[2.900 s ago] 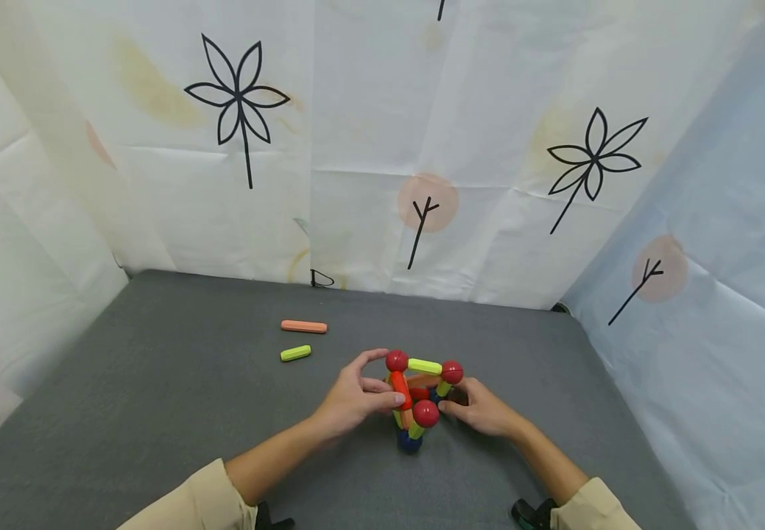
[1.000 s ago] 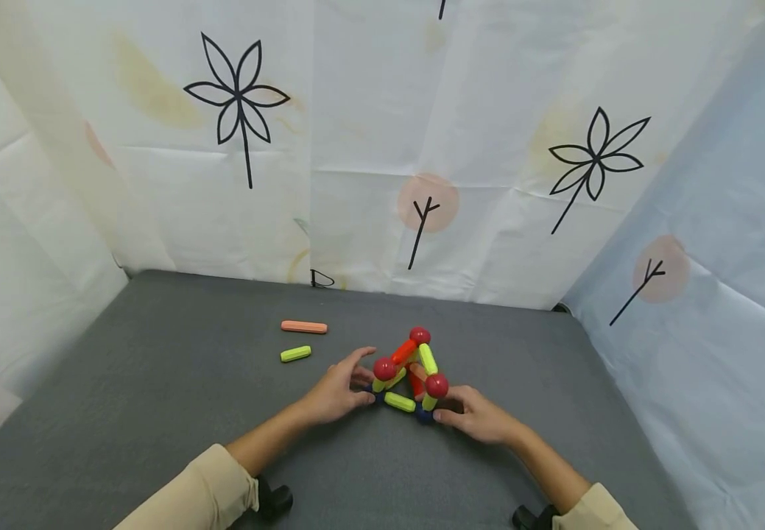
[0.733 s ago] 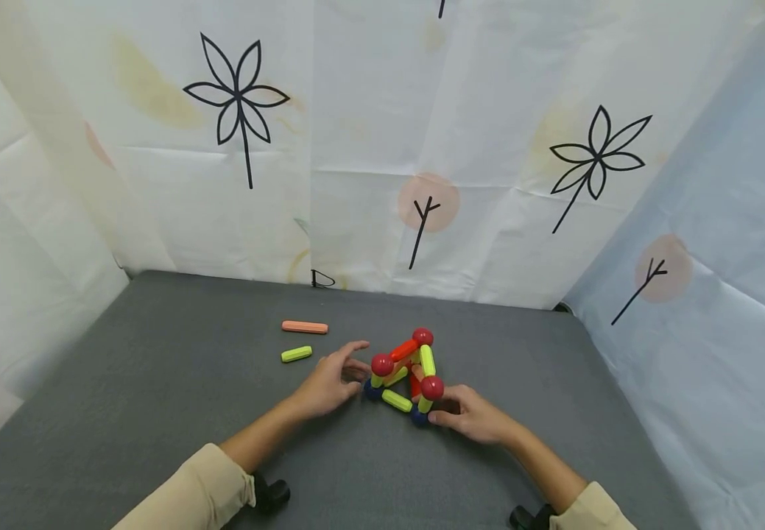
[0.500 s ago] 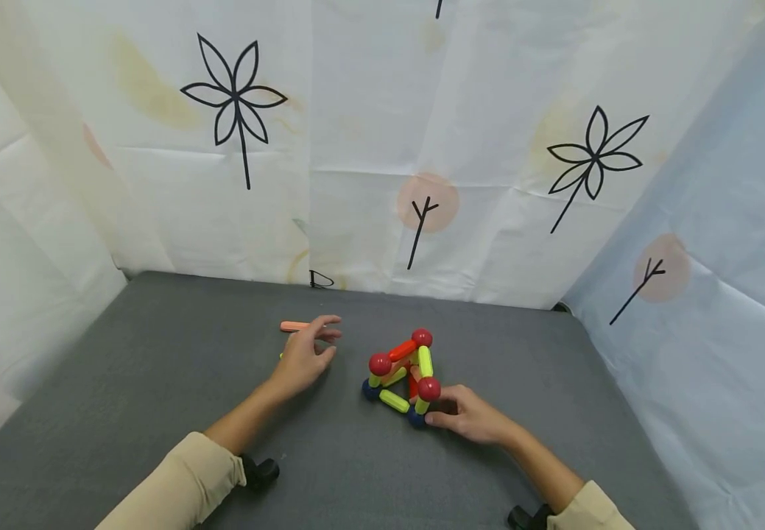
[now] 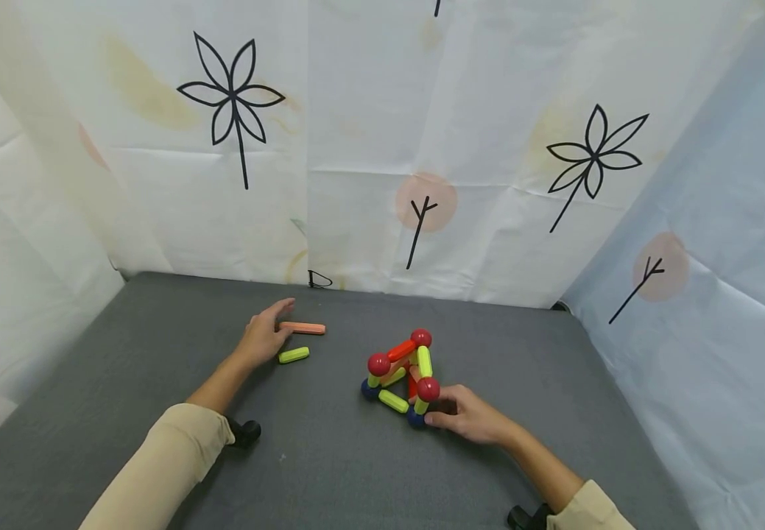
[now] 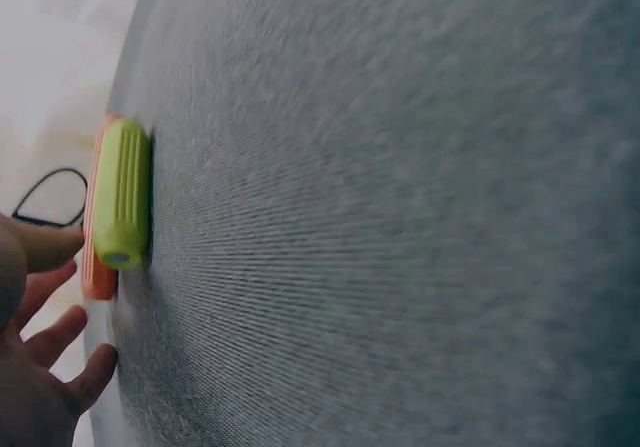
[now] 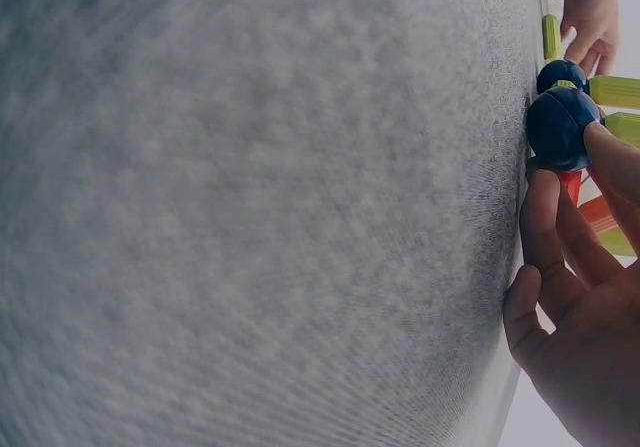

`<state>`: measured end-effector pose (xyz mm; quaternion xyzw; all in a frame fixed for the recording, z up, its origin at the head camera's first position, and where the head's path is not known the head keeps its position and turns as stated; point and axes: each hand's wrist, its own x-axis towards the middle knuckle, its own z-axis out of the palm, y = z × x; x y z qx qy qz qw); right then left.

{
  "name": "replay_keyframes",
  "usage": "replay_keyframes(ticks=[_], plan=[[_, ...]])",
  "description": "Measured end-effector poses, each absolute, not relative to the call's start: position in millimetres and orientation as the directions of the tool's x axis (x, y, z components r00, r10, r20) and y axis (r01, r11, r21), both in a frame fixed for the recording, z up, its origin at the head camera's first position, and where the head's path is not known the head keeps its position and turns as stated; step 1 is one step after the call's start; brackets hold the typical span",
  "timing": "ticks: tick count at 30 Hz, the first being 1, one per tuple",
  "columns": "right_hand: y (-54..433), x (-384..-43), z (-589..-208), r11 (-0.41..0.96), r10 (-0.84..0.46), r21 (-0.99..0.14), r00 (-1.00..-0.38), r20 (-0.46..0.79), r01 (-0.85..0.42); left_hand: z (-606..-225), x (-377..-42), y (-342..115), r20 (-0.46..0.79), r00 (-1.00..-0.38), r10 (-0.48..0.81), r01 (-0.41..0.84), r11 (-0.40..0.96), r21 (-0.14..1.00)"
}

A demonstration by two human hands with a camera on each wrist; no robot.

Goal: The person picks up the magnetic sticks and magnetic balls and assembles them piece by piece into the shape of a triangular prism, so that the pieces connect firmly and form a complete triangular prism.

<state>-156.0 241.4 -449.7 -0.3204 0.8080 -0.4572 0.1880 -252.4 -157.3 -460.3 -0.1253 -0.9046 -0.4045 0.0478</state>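
My left hand [image 5: 264, 337] is at the left end of an orange building rod [image 5: 305, 328], fingers spread. In the left wrist view the thumb overlaps the orange rod [image 6: 98, 279], behind a shorter lime-green rod [image 6: 124, 192]. My right hand [image 5: 471, 416] pinches a dark blue ball [image 5: 416, 417] at the near corner of a triangular ball-and-rod frame [image 5: 394, 401]. Red balls [image 5: 379, 364] top its lime-green uprights, joined by red and lime-green rods. In the right wrist view, thumb and fingertips are on the blue ball [image 7: 560, 129].
The loose lime-green rod [image 5: 294, 355] lies on the grey cloth-covered table [image 5: 329, 471], just nearer me than the orange one. White patterned curtains [image 5: 355, 147] enclose the table's back and sides.
The frame has been turned, with a lime-green bottom rod now facing me. My left hand has let go of it and moved left and away to the orange rod; my right hand stays on the frame.
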Motion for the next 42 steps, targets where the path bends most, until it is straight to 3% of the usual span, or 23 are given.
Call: replay_keyframes(ticks=[4,11,18,26,42], plan=[[241,-155,-449,0.371,-0.691,-0.864,-0.723,-0.013,-0.340,-464,-256,-159,0.149,-0.964,0.219,0.258,0.643,0.722],[241,-156,-451,0.359,-0.697,-0.865,-0.717,0.001,-0.350,-468,-255,-162,0.225,-0.950,0.216,0.312,0.659,0.684],[242,-157,-452,0.358,-0.697,-0.868,-0.717,-0.004,-0.344,-460,-244,-161,0.294,-0.949,0.115,0.304,0.589,0.749],[242,-157,-451,0.361,-0.698,-0.865,-0.716,-0.003,-0.348,-440,-216,-141,0.155,-0.974,0.164,0.201,0.316,0.927],[241,-156,-451,0.361,-0.700,-0.862,-0.714,0.002,-0.357,-454,-154,-79,-0.024,-0.936,0.352,0.016,0.110,0.994]])
